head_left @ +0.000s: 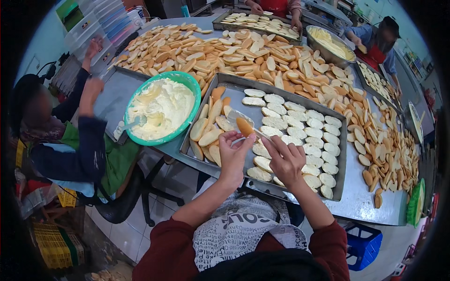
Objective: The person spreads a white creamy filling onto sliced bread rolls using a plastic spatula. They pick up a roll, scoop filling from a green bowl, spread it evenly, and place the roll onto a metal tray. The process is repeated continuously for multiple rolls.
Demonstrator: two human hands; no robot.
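Note:
My left hand (234, 157) pinches a small oval piece of bread (244, 126), its brown crust turned up. In my right hand (287, 161) is a spatula (265, 136), its pale blade at the bread. Both hands are over a large metal tray (344, 154). Rows of cream-coated bread slices (295, 122) lie on the tray's middle and right. Plain bread pieces (209, 136) are heaped at its left end. Left of the tray, a green bowl (197, 89) holds pale cream (161, 107) with another spatula (133, 122) resting in it.
A big pile of bread pieces (234, 49) spreads across the metal table (375, 203). Co-workers sit at the left (70, 140) and stand at the far side, near more trays (262, 25) and a metal bowl of cream (328, 43). A blue stool (363, 246) stands below the table.

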